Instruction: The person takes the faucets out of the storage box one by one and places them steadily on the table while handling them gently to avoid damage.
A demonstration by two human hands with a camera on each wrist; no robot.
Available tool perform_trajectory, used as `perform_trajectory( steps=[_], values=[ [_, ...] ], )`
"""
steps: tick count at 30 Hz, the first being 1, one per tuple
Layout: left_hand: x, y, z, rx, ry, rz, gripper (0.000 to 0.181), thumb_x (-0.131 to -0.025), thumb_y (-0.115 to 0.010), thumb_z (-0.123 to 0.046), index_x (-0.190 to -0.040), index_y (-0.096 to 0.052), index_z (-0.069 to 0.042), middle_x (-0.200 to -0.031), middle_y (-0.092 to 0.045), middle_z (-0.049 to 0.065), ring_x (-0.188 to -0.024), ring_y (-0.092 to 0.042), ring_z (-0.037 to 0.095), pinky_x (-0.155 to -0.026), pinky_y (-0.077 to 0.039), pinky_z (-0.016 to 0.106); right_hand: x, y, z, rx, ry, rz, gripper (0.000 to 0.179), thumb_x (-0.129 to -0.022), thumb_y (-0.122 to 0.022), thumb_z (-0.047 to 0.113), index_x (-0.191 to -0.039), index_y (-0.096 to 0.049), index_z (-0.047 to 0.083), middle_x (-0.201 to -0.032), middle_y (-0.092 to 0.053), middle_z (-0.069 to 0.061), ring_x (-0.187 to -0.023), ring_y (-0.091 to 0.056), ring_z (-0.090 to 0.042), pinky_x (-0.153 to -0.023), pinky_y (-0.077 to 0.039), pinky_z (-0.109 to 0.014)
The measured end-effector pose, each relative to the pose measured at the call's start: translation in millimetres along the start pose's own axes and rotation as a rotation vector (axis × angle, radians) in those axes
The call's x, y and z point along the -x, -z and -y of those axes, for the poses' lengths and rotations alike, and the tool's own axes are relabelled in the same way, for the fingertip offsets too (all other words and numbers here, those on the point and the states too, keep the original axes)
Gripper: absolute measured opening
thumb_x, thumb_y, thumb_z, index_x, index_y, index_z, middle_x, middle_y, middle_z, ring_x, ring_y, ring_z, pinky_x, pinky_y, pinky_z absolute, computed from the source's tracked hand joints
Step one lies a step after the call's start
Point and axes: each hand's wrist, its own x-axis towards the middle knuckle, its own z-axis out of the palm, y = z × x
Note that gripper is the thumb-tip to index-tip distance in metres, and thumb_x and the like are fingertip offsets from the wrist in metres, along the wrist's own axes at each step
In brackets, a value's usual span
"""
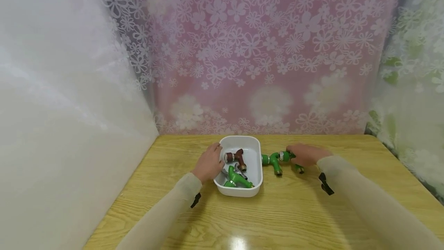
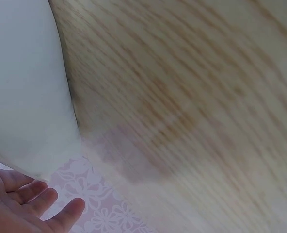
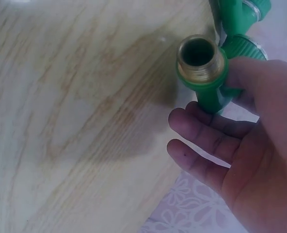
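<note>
My left hand [image 1: 209,163] holds the left rim of a white plastic tub [image 1: 239,192], thumb at the inner side. In the left wrist view its slightly bent fingers [image 2: 68,213] show beyond the outer wall. Inside the tub lie a brown tap [image 1: 239,157], a green tap [image 1: 237,176] and small metal pieces [image 1: 239,169]. Right of the tub, my right hand [image 1: 306,155] grips a green tap [image 3: 211,92] by thumb and forefinger, its brass threaded mouth facing the wrist camera; the other fingers are loosely bent. Another green tap [image 1: 275,160] lies between that hand and the tub.
The wood-grain table [image 1: 277,215] meets a pink floral curtain [image 1: 260,68] at its back edge. A whitish sheet [image 1: 69,107] hangs on the left, and a pale floral curtain [image 1: 412,88] hangs on the right.
</note>
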Motion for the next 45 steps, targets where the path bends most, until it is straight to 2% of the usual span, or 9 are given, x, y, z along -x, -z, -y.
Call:
perform_trajectory(
  steps=[5, 10, 14, 27, 39, 42, 45],
  values=[
    [0.2, -1.2, -0.4, 0.013, 0.008, 0.003, 0.055, -0.100, -0.055, -0.023, -0.147, -0.045, 0.003, -0.158, -0.036, 0.016, -0.146, -0.038, 0.031, -0.114, -0.041, 0.050, -2.3, -5.6, -3.2, 0.000, 0.004, -0.001, 0.038, -0.100, -0.061, 0.014, -0.134, -0.054, -0.001, -0.121, -0.064, -0.017, -0.104, -0.064, -0.028, -0.080, -0.055, -0.045],
    [0.6, -1.7, -0.8, 0.006, 0.012, 0.003, 0.055, -0.100, -0.054, -0.024, -0.147, -0.045, 0.003, -0.158, -0.036, 0.016, -0.145, -0.038, 0.031, -0.114, -0.042, 0.049, -5.7, -10.1, -6.2, 0.002, 0.000, 0.012, 0.040, -0.100, -0.060, 0.015, -0.135, -0.053, -0.002, -0.118, -0.065, -0.016, -0.099, -0.065, -0.024, -0.077, -0.053, -0.044],
    [0.7, -1.3, -2.0, 0.005, 0.008, -0.001, 0.055, -0.101, -0.053, -0.025, -0.147, -0.045, 0.003, -0.158, -0.036, 0.017, -0.145, -0.038, 0.031, -0.115, -0.041, 0.048, -7.5, -11.9, -8.0, -0.011, -0.021, 0.023, 0.040, -0.100, -0.060, 0.015, -0.136, -0.052, 0.000, -0.111, -0.065, -0.011, -0.088, -0.060, -0.018, -0.071, -0.047, -0.039],
    [0.7, -3.0, -1.8, 0.012, 0.011, -0.005, 0.054, -0.101, -0.051, -0.026, -0.148, -0.045, 0.003, -0.159, -0.036, 0.016, -0.146, -0.038, 0.031, -0.115, -0.040, 0.049, -8.7, -14.6, -6.9, -0.009, -0.049, 0.021, 0.043, -0.099, -0.062, 0.018, -0.137, -0.053, 0.001, -0.120, -0.065, -0.015, -0.099, -0.064, -0.023, -0.078, -0.053, -0.043],
    [0.9, -1.3, -0.8, 0.034, 0.017, -0.024, 0.055, -0.100, -0.053, -0.025, -0.147, -0.045, 0.003, -0.158, -0.037, 0.017, -0.145, -0.039, 0.032, -0.115, -0.041, 0.049, -6.2, -9.5, 1.2, -0.007, -0.045, -0.007, 0.041, -0.098, -0.063, 0.016, -0.135, -0.054, 0.000, -0.113, -0.066, -0.012, -0.090, -0.061, -0.019, -0.072, -0.048, -0.039],
    [1.0, -1.6, -0.3, 0.030, 0.017, -0.023, 0.056, -0.100, -0.053, -0.026, -0.147, -0.045, 0.003, -0.158, -0.037, 0.017, -0.145, -0.039, 0.032, -0.116, -0.040, 0.048, -5.9, -9.3, 3.1, 0.005, -0.043, -0.013, 0.041, -0.098, -0.063, 0.016, -0.135, -0.055, 0.000, -0.116, -0.066, -0.014, -0.094, -0.064, -0.022, -0.075, -0.052, -0.042],
    [1.2, -2.2, 0.3, 0.025, 0.017, -0.024, 0.055, -0.100, -0.052, -0.026, -0.147, -0.045, 0.003, -0.158, -0.037, 0.017, -0.145, -0.039, 0.031, -0.116, -0.040, 0.048, -6.1, -10.0, 4.4, 0.023, -0.046, -0.016, 0.043, -0.098, -0.063, 0.016, -0.136, -0.054, 0.000, -0.122, -0.065, -0.019, -0.105, -0.065, -0.031, -0.083, -0.055, -0.049]
  ],
)
